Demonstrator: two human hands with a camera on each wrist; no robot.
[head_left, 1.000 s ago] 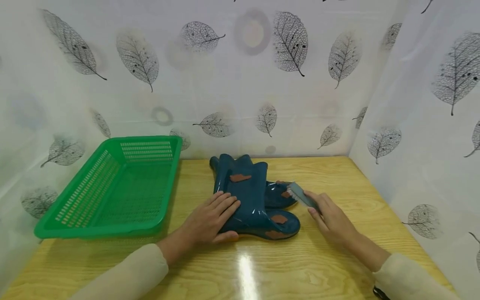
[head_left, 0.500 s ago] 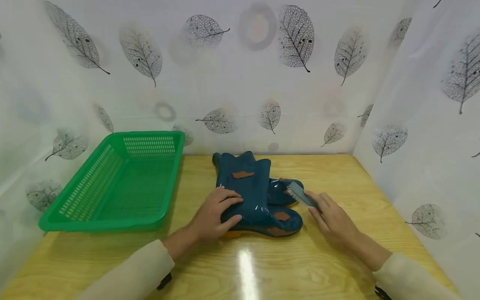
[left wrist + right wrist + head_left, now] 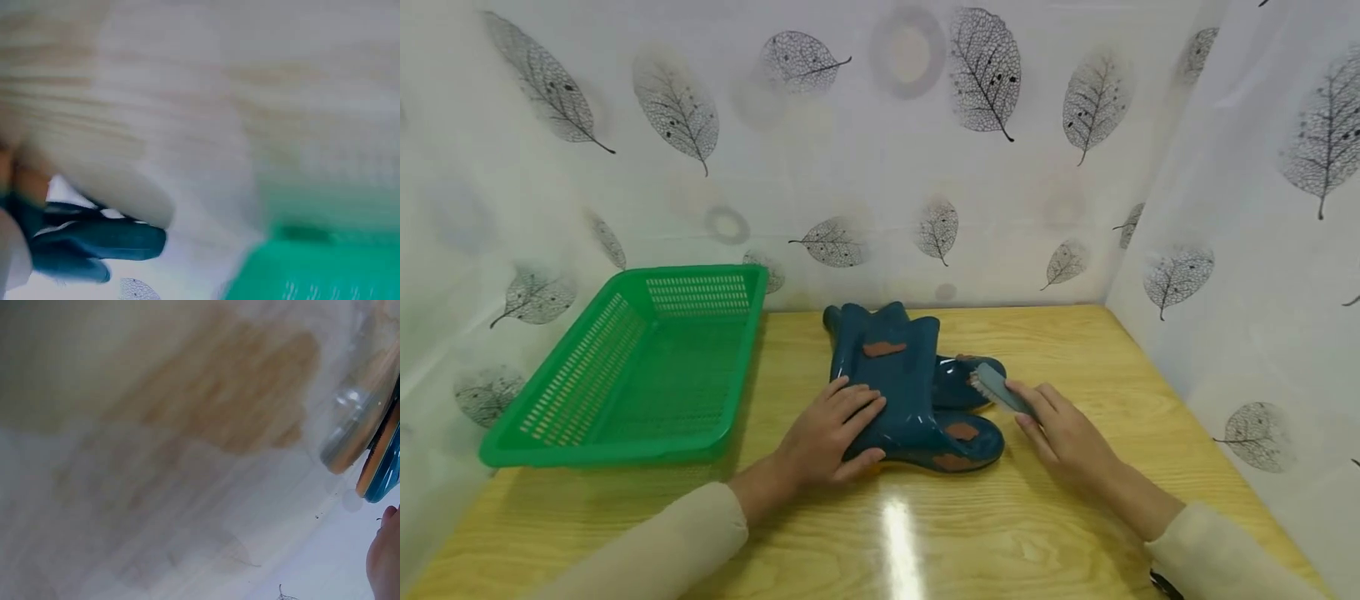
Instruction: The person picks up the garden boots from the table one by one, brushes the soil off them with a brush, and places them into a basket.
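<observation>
A pair of dark teal rubber boots lies on the table in the head view, toes to the right, with brown patches on them. My left hand (image 3: 831, 433) rests on the shaft of the near boot (image 3: 904, 400), fingers spread over it and thumb along its lower side. With my right hand (image 3: 1063, 433) I grip a grey brush (image 3: 1000, 390). Its pale bristles are at the toe of the far boot (image 3: 953, 383), by a brown patch. The left wrist view shows the boots small at lower left; in the right wrist view a boot (image 3: 389, 459) shows at the right edge.
A green plastic basket (image 3: 747, 367) with slotted walls stands to the left of the boots. The wooden table (image 3: 1000, 525) ends at a white curtain (image 3: 865, 175) with leaf prints, which also runs down both sides.
My left hand shifts on the boot shaft, its fingers drawing back and then spreading over it again. The brush moves slightly left at the far boot's toe. The head view shifts a little.
</observation>
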